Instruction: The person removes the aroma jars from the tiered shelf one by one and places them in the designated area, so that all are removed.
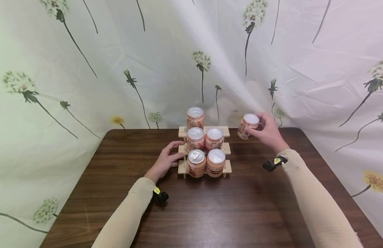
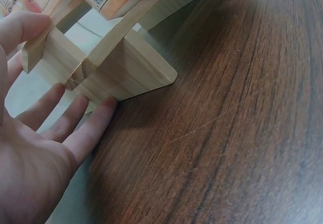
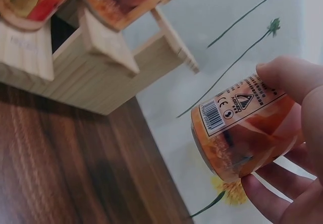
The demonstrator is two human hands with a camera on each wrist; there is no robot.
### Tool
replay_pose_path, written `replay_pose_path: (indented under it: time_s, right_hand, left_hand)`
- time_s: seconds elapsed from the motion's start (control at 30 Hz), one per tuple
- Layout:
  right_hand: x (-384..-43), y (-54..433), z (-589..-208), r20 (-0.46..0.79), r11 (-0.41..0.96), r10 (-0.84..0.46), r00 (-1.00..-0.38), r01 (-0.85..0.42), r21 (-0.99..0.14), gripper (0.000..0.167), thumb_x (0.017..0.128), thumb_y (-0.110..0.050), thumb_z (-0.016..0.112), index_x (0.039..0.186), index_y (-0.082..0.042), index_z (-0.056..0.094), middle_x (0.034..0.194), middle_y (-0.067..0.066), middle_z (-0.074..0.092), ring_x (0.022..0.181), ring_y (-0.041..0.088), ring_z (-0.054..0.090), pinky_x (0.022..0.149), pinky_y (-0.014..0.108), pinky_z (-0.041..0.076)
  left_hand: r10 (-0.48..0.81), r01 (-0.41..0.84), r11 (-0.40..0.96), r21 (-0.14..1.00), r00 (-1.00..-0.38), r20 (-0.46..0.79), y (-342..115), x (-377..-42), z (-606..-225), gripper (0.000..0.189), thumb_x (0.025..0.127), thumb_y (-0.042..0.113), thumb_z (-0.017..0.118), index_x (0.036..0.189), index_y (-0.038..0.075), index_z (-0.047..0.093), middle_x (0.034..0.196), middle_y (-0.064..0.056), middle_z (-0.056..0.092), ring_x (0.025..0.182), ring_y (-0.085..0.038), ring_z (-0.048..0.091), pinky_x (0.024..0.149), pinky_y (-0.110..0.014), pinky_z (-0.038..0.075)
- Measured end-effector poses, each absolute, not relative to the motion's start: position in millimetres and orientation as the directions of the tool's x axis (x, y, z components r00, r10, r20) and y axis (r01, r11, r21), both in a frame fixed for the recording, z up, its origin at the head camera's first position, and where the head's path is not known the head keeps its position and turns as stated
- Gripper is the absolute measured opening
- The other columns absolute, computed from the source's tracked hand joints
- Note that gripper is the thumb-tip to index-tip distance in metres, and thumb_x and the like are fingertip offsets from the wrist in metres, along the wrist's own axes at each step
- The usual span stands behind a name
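My right hand (image 1: 268, 132) grips a can (image 1: 248, 125) with an orange-pink label and a pale lid, holding it tilted to the right of a stepped wooden rack (image 1: 227, 148). In the right wrist view the thumb lies on the printed side of this can (image 3: 242, 128), with fingers around the other side. At the rack's left side, my left hand (image 1: 166, 159) is spread, its fingertips touching the end of the wooden steps. The left wrist view has these fingers (image 2: 91, 128) against the side panel (image 2: 128, 70), below the shelf ends.
Several similar cans stand on the rack: one can (image 1: 195, 119) on the top step at left, two on the middle step, two in front. The front left can (image 1: 196, 163) has a pull tab. A dark wooden table (image 1: 204, 213) meets a flower-printed curtain (image 1: 166, 69) behind.
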State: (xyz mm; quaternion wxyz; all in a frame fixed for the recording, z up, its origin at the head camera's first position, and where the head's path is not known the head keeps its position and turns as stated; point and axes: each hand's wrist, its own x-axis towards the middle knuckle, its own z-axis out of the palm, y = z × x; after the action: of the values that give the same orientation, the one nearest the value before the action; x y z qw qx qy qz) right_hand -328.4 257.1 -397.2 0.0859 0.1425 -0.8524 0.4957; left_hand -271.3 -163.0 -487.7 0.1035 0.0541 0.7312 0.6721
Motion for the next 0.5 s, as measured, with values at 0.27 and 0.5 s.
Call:
replay_pose_path:
  time_s: [0.27,0.5]
  right_hand:
    - [-331,258,-420,0.26,0.5,-0.155,-0.953,-0.303,-0.811,0.063,0.09,-0.017,0.085,0.137,0.007,0.05,0.134,0.026,0.063,0.116,0.038,0.065,0.088,0.019,0.05]
    - [-333,256,-435,0.19,0.531,-0.159,-0.969,-0.246,-0.811,0.068,0.089,-0.02,0.085,0.14,0.006,0.047,0.138,0.026,0.06,0.123,0.041,0.063,0.103,0.049,0.05]
  left_hand:
    - [0.218,-0.064,0.096,0.993,-0.972,-0.083,-162,-271,-486,0.05,0.101,0.027,0.073,0.147,0.022,0.056,0.158,-0.013,0.041,0.129,-0.033,0.057,0.089,-0.045,0.059]
    - [0.22,-0.062,0.091,0.994,-0.972,-0.081,-164,-271,-487,0.05,0.101,0.027,0.073,0.148,0.021,0.055,0.159,-0.013,0.04,0.13,-0.034,0.057,0.09,-0.046,0.059]
